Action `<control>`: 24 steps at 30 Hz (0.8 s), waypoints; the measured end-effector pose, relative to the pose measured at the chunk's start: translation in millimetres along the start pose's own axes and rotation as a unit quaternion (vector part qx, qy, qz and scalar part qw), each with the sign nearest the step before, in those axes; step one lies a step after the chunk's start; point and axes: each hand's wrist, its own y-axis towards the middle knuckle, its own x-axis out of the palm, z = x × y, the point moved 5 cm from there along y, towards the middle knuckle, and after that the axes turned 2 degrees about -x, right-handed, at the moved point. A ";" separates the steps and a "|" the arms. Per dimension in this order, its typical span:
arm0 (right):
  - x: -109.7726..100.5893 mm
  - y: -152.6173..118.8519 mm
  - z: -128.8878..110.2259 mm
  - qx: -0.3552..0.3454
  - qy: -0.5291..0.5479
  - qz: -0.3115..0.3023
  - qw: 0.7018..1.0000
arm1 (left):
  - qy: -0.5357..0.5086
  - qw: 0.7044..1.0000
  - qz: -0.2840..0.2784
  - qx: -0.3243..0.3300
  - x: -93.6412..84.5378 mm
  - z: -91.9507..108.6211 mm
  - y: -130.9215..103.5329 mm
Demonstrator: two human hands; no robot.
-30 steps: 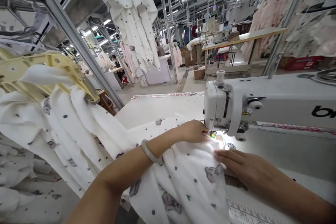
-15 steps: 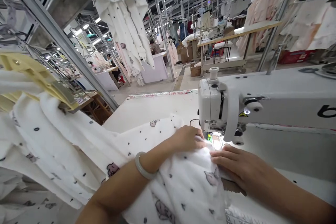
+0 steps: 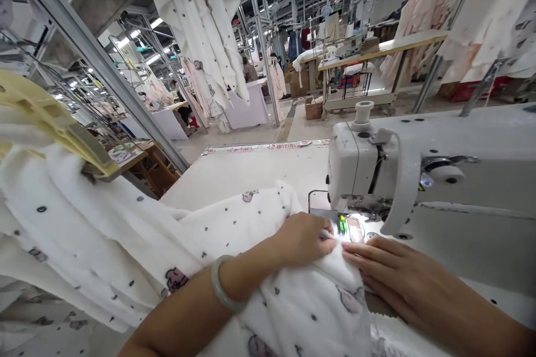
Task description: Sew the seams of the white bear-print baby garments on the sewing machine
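My left hand (image 3: 305, 239), with a pale bangle (image 3: 224, 284) at the wrist, pinches the edge of a soft white printed fabric (image 3: 301, 295). My right hand (image 3: 396, 268) lies on the same edge with fingers stretched out and close together; its thumb is hidden. The fingertips of both hands nearly meet, just in front of the lit needle area of a white sewing machine (image 3: 355, 162). A small green part (image 3: 343, 225) shows by the needle plate. The fabric spreads over the table and under my left forearm.
At left, a yellow hanger clamp (image 3: 54, 117) holds more printed fabric, which hangs down to the table. White printed pieces (image 3: 201, 22) hang ahead. A metal post (image 3: 96, 61) slants at left. Beyond the white table (image 3: 251, 164) stand another sewing table (image 3: 385, 50) and a box (image 3: 313, 108).
Both hands and the fabric edge have shifted slightly toward me, and the needle area is more exposed. The left fingers are more tightly closed on the edge. The machine appears larger and further right.
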 end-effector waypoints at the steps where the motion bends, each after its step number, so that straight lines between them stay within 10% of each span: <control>1: 2.0 -2.4 1.1 0.002 -0.003 0.000 1.000 | -0.003 1.000 0.002 0.003 0.4 1.0 -0.5; 24: 5.7 -3.1 1.8 0.041 0.001 -0.022 0.999 | -0.022 0.995 0.086 -0.036 12.8 6.4 14.2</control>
